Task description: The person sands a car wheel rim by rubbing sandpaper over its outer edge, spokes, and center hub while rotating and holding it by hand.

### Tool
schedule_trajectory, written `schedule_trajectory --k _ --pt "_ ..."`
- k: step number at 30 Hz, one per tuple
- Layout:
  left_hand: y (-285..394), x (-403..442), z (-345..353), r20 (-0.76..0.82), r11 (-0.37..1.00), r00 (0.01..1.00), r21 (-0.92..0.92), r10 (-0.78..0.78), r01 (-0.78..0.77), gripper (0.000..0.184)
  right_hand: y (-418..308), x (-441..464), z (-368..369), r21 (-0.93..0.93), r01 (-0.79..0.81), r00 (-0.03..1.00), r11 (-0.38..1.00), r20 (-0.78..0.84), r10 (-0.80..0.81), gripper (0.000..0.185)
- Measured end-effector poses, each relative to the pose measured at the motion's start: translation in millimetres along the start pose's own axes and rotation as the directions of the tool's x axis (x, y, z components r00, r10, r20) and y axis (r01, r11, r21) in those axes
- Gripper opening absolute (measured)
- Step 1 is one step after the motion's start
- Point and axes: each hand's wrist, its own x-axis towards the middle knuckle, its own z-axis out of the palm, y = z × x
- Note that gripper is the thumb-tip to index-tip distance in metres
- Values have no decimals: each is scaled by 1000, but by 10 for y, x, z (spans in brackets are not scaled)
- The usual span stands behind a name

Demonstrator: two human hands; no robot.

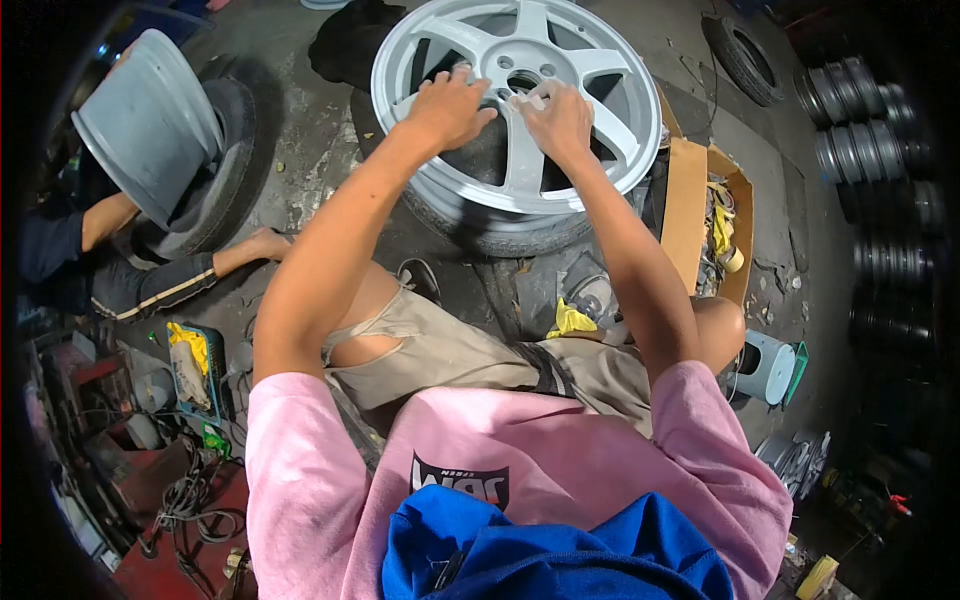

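Observation:
A pale grey spoked wheel rim [525, 150] lies face up on a black tyre [470, 238] in front of me. My left hand [450, 108] is over the spokes left of the hub, its fingers spread and apart, with nothing seen in it. On the right of the hub, my right hand [556, 115] has its fingers bent together near the centre hole. Something whitish shows at those fingertips, too small to make out.
At the left a co-worker's arm [108, 218] is beside another grey rim [150, 125] on a tyre. An open cardboard box [685, 215] with odds and ends stands right of my rim. Stacked rims [860, 150] line the far right. Cables [190, 505] lie lower left.

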Motion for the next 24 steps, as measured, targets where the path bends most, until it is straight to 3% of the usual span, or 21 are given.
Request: schedule_trajectory --k 3,5,7,9,11,13,15,19,21,22,24 --pt "108 -77 70 -6 991 996 100 88 -87 51 98 -115 49 -52 24 993 998 -117 -30 28" --pt "202 -139 69 50 987 994 123 94 -99 55 158 -589 -139 112 229 973 967 -65 -223 25" --pt "241 -176 116 71 950 986 265 150 -163 67 59 -905 -382 105 211 976 972 33 -216 25" --pt "236 -190 244 40 946 982 262 185 -189 72 86 -975 -501 92 172 975 981 124 -182 25" --pt "237 -218 282 2 940 978 277 208 -200 77 194 -705 -421 60 253 965 966 59 -256 25" --pt "259 -271 257 -19 941 973 261 229 -217 77 310 -328 -280 132 171 983 976 -94 -160 27" --pt "315 -316 288 -28 932 969 283 245 -227 77 332 -42 -238 -54 184 974 981 -121 -190 27" --pt "361 -368 292 -78 923 954 287 290 -257 76 259 -227 -165 -10 113 967 994 -230 -112 28" --pt "332 -404 282 -76 922 950 276 302 -271 76 213 -642 -319 169 103 995 980 -4 -104 27" --pt "328 -407 270 -60 918 948 278 312 -285 75 207 -773 -447 167 97 995 981 -2 -98 27" --pt "333 -389 235 -40 907 942 288 332 -308 74 232 -900 -737 1 300 948 954 112 -298 29"
